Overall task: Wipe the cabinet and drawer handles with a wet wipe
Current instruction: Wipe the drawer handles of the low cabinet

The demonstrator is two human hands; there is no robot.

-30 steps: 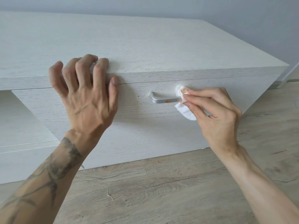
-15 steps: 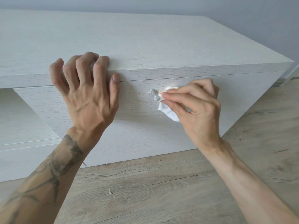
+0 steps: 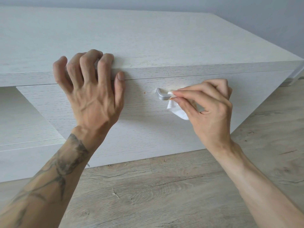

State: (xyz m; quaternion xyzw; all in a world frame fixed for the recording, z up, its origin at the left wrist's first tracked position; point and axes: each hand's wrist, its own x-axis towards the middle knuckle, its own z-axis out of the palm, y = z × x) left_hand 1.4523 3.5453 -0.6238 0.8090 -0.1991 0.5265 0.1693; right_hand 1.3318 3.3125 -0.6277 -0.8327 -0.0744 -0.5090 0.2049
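Right, head view only. Low white cabinet [image 3: 148,38] w/ one wide drawer [image 3: 148,132] under its top, on a wood-look floor [image 3: 164,186], grey wall [image 3: 263,17] behind.

L hand [image 3: 92,97] is braced on the cabinet's front edge. All 4 fingers are bent claw-like w/ tips on the top face. The thumb lies down the front lip, tip just at the seam above the drawer. It holds nothing else. Forearm w/ dark tattoo [image 3: 65,162] comes in from bottom left.

R hand [image 3: 212,109] pinches a white wipe [image 3: 176,111] btw thumb and index/middle. Those fingers are stretched out to the left, the other two curled into the palm. Wipe is pressed onto the silver handle [image 3: 162,95], approx. mid-drawer and near its upper edge. Only the handle's left end and corner show; the rest is hidden under wipe and fingers. The loose part of the wipe hangs below the fingertips, in front of the drawer face. There's an orange smudge on the wipe right at the pinch. A small orange speck [image 3: 144,92] sits on the drawer face, just left of the handle, apart from it.
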